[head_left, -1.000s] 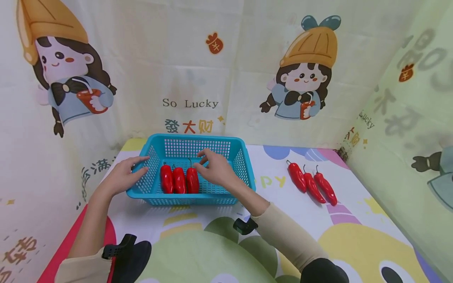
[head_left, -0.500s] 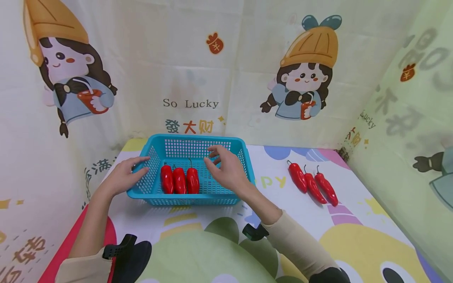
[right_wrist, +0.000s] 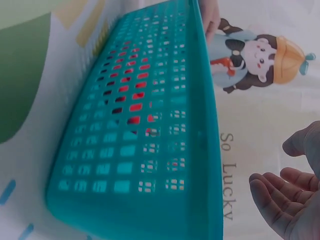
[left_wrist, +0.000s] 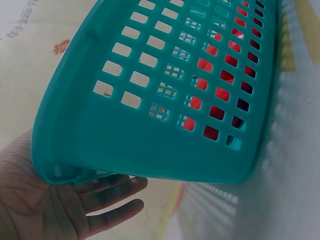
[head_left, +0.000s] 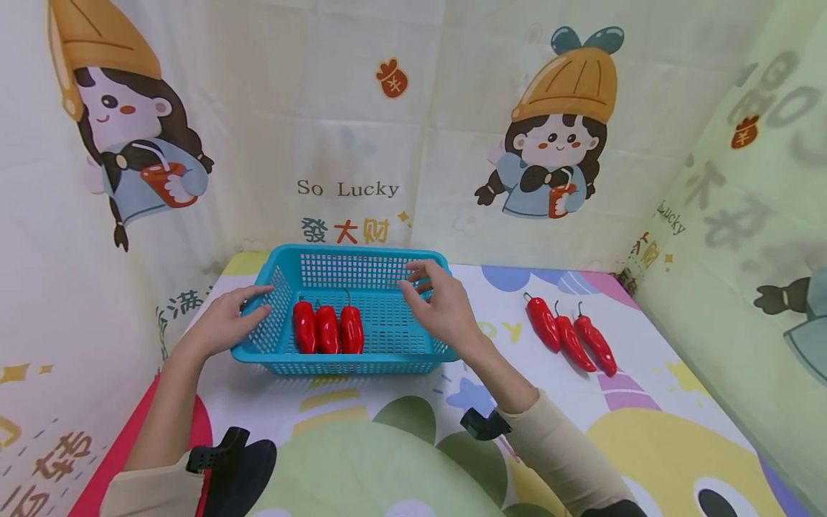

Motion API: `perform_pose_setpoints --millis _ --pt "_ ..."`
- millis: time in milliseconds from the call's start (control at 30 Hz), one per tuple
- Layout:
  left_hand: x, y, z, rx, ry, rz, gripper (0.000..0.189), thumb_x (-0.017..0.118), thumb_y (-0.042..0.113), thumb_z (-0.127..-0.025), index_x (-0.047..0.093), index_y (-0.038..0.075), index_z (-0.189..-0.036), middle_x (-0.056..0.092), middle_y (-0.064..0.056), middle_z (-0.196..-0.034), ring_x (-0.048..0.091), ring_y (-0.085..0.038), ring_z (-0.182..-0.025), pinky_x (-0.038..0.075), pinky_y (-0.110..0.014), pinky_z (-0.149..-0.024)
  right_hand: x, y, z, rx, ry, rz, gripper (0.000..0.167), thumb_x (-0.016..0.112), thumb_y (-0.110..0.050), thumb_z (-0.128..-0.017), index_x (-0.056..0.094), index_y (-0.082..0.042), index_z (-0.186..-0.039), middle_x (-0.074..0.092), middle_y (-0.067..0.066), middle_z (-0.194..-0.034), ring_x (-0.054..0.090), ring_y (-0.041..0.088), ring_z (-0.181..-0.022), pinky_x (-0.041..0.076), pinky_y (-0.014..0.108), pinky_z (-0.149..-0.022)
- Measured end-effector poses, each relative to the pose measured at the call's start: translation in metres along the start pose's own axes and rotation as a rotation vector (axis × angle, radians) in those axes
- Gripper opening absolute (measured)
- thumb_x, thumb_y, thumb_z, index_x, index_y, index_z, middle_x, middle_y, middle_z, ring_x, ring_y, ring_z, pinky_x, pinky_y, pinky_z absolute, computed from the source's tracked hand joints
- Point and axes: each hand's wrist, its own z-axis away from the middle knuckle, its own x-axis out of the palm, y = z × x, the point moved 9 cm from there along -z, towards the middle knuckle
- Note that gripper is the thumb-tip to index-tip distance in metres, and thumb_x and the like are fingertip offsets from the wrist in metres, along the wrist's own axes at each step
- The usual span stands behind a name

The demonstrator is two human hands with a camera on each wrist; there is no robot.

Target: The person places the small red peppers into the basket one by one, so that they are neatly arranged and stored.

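Note:
Three glossy red chili peppers (head_left: 328, 332) lie side by side in the left half of a turquoise plastic basket (head_left: 349, 357). My left hand (head_left: 222, 323) rests at the basket's left rim, its fingers extended; the left wrist view shows the fingers (left_wrist: 115, 215) reaching out past the corner. Over the right side of the basket, my right hand (head_left: 446, 309) hovers with loosely bent fingers and nothing in them. In the right wrist view, thumb and fingers (right_wrist: 285, 200) are apart above the rim. The basket wall partly hides the peppers in both wrist views.
Three more red chili peppers (head_left: 571, 336) lie in a slanted row on the table, right of the basket. A printed cloth (head_left: 388, 445) with cartoon shapes covers the table. Behind and at both sides hang pale printed curtains (head_left: 446, 143).
My right hand has moved right, away from the rightmost pepper in the basket, toward the basket's right side. The left hand, basket and peppers stay where they were.

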Motion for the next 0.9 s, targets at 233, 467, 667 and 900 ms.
perform_pose_setpoints --millis 233,467,667,900 --pt "0.002 0.0 0.0 -0.007 -0.003 0.008 0.061 0.06 0.026 -0.103 0.04 -0.001 -0.153 0.038 -0.036 -0.153 0.037 -0.057 -0.136 0.057 -0.06 -0.087 -0.02 0.013 0.002 0.036 0.037 0.01 0.035 0.064 -0.024 -0.102 0.06 -0.005 -0.131 0.072 0.01 -0.114 0.072 0.024 -0.096 0.062 0.04 -0.082" --pt "0.0 -0.001 0.0 -0.01 0.0 0.009 0.064 0.062 0.027 -0.101 0.039 -0.001 -0.154 0.037 -0.036 -0.153 0.037 -0.057 -0.135 0.058 -0.059 -0.085 -0.042 0.033 0.009 0.118 0.093 0.051 0.042 0.066 -0.027 -0.1 0.056 -0.009 -0.137 0.069 0.009 -0.123 0.07 0.026 -0.105 0.062 0.042 -0.085" --pt "-0.002 0.001 -0.001 -0.004 0.034 -0.004 0.065 0.062 0.027 -0.101 0.036 -0.001 -0.155 0.027 -0.037 -0.157 0.03 -0.059 -0.14 0.053 -0.067 -0.089 -0.057 0.048 0.017 0.156 0.128 0.058 0.041 0.065 -0.027 -0.1 0.056 -0.01 -0.136 0.069 0.01 -0.125 0.07 0.027 -0.106 0.062 0.042 -0.085" --pt "-0.005 0.005 -0.002 0.053 0.094 0.03 0.07 0.068 0.02 -0.097 0.035 0.004 -0.157 0.01 -0.033 -0.165 0.02 -0.061 -0.145 0.048 -0.07 -0.089 -0.072 0.061 0.024 0.178 0.159 0.052 0.041 0.067 -0.027 -0.099 0.058 -0.01 -0.135 0.069 0.01 -0.126 0.07 0.027 -0.106 0.062 0.043 -0.086"
